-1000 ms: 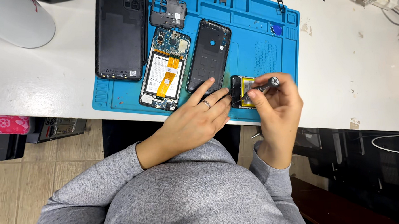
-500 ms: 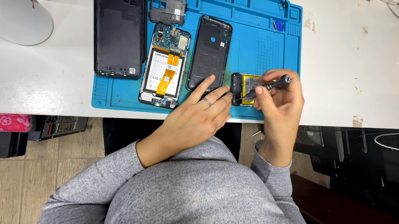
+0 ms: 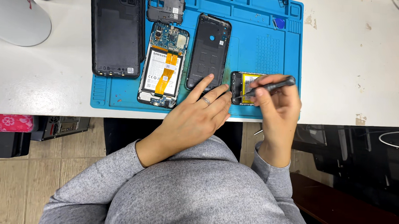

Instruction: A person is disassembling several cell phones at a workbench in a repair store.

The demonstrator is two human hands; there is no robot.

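Hands work at the blue mat's (image 3: 120, 100) front edge: left hand (image 3: 198, 112) braces the small opened black phone (image 3: 245, 88), right hand (image 3: 275, 101) grips a black screwdriver (image 3: 271, 86) that might slip and gouge its yellow battery.

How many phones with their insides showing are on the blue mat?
2. One long opened phone with a white battery and orange ribbon cables lies mid-mat. One small opened phone with a yellow battery sits by both hands, partly hidden. The other black pieces are covers.
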